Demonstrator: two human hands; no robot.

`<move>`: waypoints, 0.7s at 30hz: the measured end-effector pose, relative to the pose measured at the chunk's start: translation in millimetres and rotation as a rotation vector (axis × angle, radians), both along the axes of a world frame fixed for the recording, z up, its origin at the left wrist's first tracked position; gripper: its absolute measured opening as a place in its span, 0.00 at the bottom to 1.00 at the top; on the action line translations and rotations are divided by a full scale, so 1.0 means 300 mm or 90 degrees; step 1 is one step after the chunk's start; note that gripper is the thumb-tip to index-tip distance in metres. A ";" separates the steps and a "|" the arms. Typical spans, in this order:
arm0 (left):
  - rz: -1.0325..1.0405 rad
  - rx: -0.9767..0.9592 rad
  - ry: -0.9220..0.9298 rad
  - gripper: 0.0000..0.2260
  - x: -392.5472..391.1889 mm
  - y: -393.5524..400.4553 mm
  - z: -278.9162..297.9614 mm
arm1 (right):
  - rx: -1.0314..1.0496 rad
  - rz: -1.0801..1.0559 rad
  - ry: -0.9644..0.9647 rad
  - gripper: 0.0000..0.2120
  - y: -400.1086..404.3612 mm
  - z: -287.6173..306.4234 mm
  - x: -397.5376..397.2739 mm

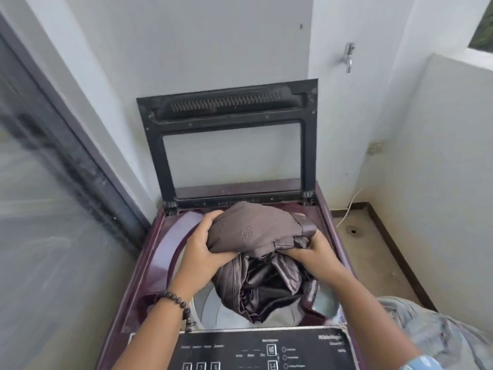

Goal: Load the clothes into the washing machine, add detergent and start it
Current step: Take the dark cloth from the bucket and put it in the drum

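A maroon top-loading washing machine (160,252) stands in front of me with its black-framed lid (229,145) raised against the wall. I hold a bundle of brown-grey clothes (256,231) over the open drum (210,308). My left hand (205,244) grips the bundle's left side, and my right hand (312,255) grips its right side. Shiny dark folds of the cloth hang down into the drum mouth. The black control panel (266,348) with its buttons lies at the machine's near edge. No detergent is in view.
A glass sliding door (53,209) runs along the left. White walls close in behind and to the right, with a metal tap (349,57) and a socket (375,148). A floor drain (353,231) and a white cable (349,209) lie to the machine's right.
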State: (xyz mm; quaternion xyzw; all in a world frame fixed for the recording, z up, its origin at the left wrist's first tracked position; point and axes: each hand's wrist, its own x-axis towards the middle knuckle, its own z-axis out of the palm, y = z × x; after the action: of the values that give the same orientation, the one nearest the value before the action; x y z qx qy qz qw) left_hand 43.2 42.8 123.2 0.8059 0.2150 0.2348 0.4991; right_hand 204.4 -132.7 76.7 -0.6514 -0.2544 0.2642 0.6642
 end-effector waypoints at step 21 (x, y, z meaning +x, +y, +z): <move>-0.140 -0.120 0.503 0.34 -0.036 0.244 -0.408 | -0.405 0.097 0.142 0.31 0.148 -0.361 -0.072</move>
State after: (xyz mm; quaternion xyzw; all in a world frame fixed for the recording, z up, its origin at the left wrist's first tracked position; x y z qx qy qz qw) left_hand 32.4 116.1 0.9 0.8031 0.3228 -0.1680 0.4717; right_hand 182.7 -88.2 -31.6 -0.7718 -0.1333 0.4489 0.4301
